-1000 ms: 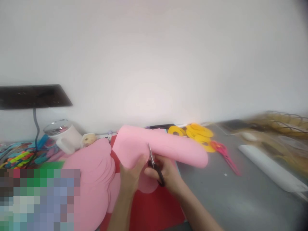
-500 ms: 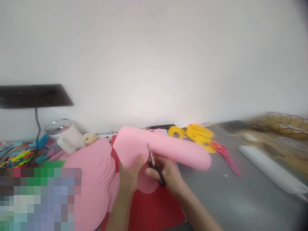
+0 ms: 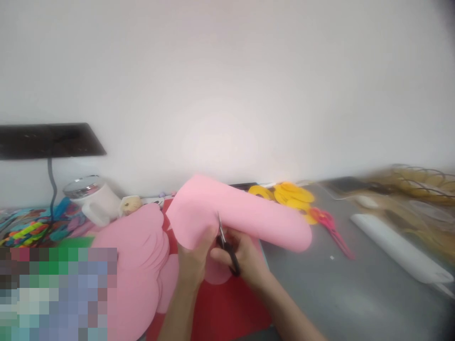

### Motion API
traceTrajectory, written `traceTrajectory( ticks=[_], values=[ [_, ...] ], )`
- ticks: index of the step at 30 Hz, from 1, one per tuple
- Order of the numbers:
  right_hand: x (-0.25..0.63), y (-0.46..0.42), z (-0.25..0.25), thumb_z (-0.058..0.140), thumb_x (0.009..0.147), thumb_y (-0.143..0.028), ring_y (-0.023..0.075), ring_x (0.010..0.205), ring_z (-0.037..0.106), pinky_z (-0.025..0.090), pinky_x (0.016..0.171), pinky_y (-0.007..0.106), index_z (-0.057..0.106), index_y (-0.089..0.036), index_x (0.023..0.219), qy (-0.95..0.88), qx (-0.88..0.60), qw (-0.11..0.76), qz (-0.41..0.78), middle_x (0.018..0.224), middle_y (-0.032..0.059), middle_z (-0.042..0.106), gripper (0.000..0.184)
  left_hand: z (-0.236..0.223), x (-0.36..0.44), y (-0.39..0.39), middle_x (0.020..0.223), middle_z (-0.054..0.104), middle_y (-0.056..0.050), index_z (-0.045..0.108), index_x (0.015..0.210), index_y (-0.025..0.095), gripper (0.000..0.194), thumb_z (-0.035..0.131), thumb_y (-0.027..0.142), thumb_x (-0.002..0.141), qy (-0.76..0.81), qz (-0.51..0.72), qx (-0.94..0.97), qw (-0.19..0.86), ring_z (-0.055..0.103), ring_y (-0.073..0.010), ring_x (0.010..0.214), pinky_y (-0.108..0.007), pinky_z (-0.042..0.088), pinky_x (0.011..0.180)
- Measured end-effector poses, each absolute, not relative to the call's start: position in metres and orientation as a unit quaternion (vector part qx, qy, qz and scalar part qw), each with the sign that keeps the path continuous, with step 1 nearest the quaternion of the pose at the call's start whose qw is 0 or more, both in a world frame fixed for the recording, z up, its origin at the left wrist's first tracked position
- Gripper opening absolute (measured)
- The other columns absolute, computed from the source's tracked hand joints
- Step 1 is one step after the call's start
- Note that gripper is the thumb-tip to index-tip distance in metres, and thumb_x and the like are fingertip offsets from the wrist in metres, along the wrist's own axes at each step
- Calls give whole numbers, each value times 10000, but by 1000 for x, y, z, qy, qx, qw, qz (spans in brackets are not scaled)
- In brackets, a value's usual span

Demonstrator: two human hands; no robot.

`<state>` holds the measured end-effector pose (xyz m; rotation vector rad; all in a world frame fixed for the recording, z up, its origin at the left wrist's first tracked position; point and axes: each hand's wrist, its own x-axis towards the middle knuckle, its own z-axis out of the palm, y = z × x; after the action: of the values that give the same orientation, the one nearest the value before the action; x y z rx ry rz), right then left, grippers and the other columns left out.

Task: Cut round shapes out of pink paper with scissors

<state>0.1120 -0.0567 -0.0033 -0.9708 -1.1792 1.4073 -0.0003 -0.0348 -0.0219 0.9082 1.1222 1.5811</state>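
Observation:
My left hand (image 3: 195,258) pinches the lower edge of a pink paper sheet (image 3: 256,213), its thumb on top. The sheet is held up off the table and curls over, with a rounded end toward the right. In my right hand (image 3: 241,255) is a pair of black-handled scissors (image 3: 229,253), the blades pointing up against the paper edge beside my left thumb. Beneath both hands lies red paper (image 3: 220,315) with a pink cut piece (image 3: 217,273) on it. Left of my hands, cut pink paper pieces (image 3: 131,279) with rounded edges lie in an overlapping pile.
Yellow paper rings (image 3: 293,194) and pink scissors (image 3: 332,232) lie to the right on the grey table (image 3: 320,298). A long white object (image 3: 398,246) rests farther right. A white mug (image 3: 103,203) stands at the back left, near a dark panel (image 3: 50,140).
The pink sheet's upper left part has risen and now covers more of the yellow rings. The scissors and right hand have shifted slightly left.

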Motion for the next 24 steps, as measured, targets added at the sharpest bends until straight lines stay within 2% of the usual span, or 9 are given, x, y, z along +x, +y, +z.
traceTrajectory(
  ticks=[5,9,13,17,24],
  values=[
    [114,-56,-6,816,604,-451,150,641,483,407,564,250,592,-173,811,-496,-390,512,582,658,-22,538,412,-23,-2,-36,931,713,-65,676,966,203,414,824,336,603,455,645,377,484,656,-245,911,-369,542,798],
    [115,-56,-8,810,611,-480,166,663,490,405,573,260,600,-176,841,-505,-389,505,582,669,-10,555,435,-22,-3,-37,918,710,-87,687,945,179,404,815,376,616,461,638,385,481,654,-271,943,-410,520,862],
    [116,-56,-8,795,620,-508,163,642,482,398,567,263,607,-177,836,-517,-396,496,574,647,-17,533,438,-21,-2,-37,927,713,-100,680,991,156,480,817,403,603,463,641,384,477,657,-278,931,-443,506,895],
    [116,-56,-8,803,630,-468,141,615,457,376,549,248,607,-168,840,-520,-393,496,574,655,-25,510,415,-18,-2,-37,893,716,-85,687,948,160,443,816,404,603,465,642,394,466,663,-254,876,-423,521,883],
    [117,-56,-9,798,629,-488,146,623,447,369,545,249,616,-161,856,-526,-403,484,571,650,-20,499,437,-11,-1,-40,970,707,-83,669,989,167,444,803,365,615,469,646,387,462,653,-244,938,-394,518,898]
  ],
)
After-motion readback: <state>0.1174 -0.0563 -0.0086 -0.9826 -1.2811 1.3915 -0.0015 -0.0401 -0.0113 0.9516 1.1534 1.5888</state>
